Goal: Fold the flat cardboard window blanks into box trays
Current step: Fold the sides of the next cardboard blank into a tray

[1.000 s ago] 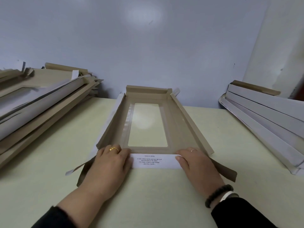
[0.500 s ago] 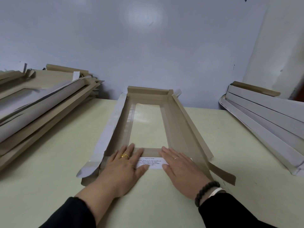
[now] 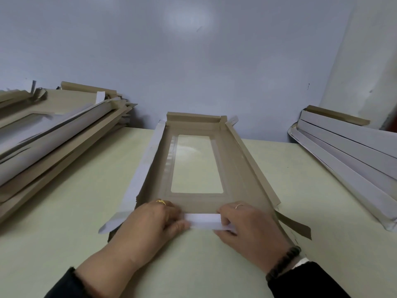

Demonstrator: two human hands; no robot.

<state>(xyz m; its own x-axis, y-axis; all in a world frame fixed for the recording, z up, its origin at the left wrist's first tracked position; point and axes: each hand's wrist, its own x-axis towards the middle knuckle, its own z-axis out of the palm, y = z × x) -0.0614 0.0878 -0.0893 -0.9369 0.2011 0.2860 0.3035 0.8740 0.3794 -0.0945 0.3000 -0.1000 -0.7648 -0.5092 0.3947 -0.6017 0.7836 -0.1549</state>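
From the head camera, I judged the step in hand to be the near end wall of the blank (image 3: 197, 168). My left hand (image 3: 150, 220) and right hand (image 3: 247, 224) each had fingers and thumb curled round the white near flap (image 3: 203, 219), pinching it between them. Next, I reckoned, that flap needed raising upright and its fold pressing firm, with the loose corner tab (image 3: 296, 227) just right of my right hand tucked inside.

The blank lay on the table (image 3: 64, 211), stretching away from my hold. Beyond my fingers sat its clear window (image 3: 196, 164); the far end wall (image 3: 193, 118) stood up already, and both long sides leaned outward, not yet square. Brown inside, white outside.
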